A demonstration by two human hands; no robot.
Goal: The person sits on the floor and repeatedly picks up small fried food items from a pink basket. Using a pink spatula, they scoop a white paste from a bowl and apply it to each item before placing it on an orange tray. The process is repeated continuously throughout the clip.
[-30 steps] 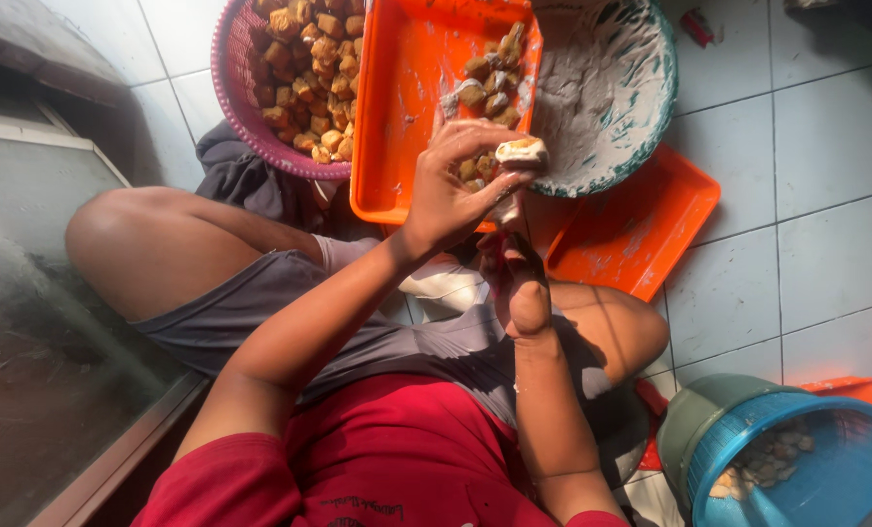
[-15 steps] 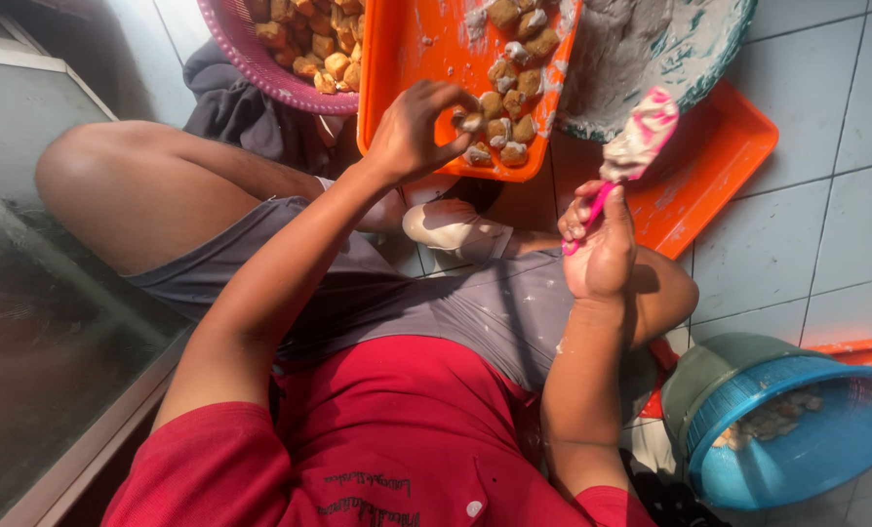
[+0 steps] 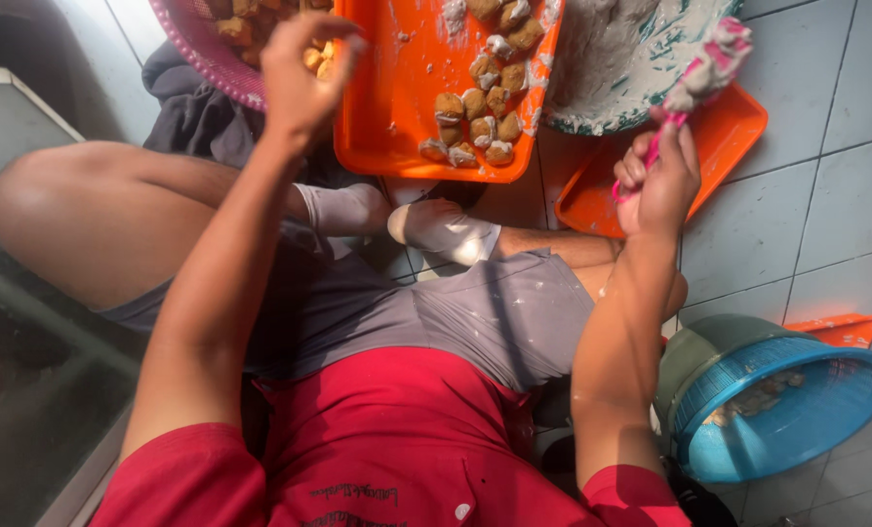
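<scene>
Pink spoon [image 3: 694, 83] coated in white paste, gripped in right hand [image 3: 658, 181], tip raised over the one paste bowl [image 3: 621, 59]. Left hand [image 3: 299, 68] reaches over pink basket [image 3: 202, 44] of brown pieces; fingers curled, cannot tell if holding anything. One orange tray [image 3: 407, 107] with about ten filled pieces [image 3: 480, 107]. One blue basket [image 3: 787, 410] at right.

head view, looking steeply down
close over the lap and floor trays [image 3: 426, 107]; the frame seems slightly tilted.
</scene>
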